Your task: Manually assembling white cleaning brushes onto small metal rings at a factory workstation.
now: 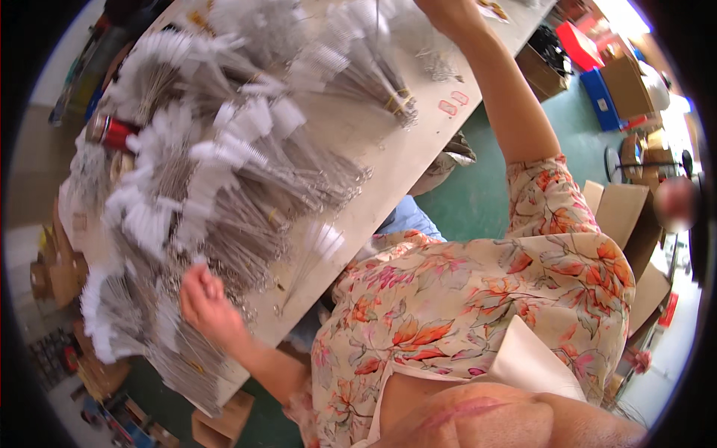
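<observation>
Bundles of thin wire-stemmed brushes [243, 194] with white bristle heads cover much of the pale table [358, 209]. My left hand [205, 302] is closed over the near bundles, fingers curled, with a small whitish bit at the fingertips. What it pinches is too blurred to name. My right arm reaches to the far edge of the view, where my right hand [448, 15] is partly cut off and its fingers are hidden. Close to it lies a bundle of brushes [373, 75] tied with a yellowish band. A few loose brushes [310, 257] rest near the table's front edge.
A red can [116, 133] stands among the bundles at the left. Small red-outlined marks [452, 102] show on the tabletop. Cardboard boxes [624, 216] and a blue box [600, 99] are on the green floor [482, 187] at the right. Another carton [224, 422] sits below the table's near-left end.
</observation>
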Motion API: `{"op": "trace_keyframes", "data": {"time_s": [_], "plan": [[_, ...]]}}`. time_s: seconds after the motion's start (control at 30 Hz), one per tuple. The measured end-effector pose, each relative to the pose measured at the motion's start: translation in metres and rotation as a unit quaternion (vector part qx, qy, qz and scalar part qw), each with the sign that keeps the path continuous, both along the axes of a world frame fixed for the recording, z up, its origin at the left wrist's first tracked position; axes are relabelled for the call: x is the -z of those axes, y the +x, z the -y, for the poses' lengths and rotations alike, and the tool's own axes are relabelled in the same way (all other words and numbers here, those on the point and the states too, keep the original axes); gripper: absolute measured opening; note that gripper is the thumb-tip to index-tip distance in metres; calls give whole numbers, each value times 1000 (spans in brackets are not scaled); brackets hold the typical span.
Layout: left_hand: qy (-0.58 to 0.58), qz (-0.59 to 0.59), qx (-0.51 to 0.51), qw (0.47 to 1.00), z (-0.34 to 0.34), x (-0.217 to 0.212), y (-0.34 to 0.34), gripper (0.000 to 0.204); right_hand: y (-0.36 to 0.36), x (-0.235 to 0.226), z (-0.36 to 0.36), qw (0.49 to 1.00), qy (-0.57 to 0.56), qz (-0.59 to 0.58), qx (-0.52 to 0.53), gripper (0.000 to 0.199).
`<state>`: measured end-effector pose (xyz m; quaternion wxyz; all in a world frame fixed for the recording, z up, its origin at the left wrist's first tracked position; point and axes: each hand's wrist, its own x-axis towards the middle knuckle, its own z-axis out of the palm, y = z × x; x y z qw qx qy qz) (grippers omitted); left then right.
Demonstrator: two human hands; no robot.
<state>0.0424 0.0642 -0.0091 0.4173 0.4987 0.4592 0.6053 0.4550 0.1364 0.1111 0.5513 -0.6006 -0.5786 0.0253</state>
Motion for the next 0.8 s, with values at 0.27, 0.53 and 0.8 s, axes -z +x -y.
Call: {"op": "trace_keyframes", "data": {"time_s": [0.27, 0.53, 0.8], "plan": [[102, -76, 78, 989, -24, -27, 103, 18, -179, 73, 42, 820, -130, -294, -474, 27], [386, -244, -108, 883, -8, -1, 69, 20, -172, 121, 45, 842, -181, -263, -435, 32], [394, -386, -17, 834, 19, 27, 63, 39, -190, 116, 41, 539, -307, -635, -460, 24]]}}
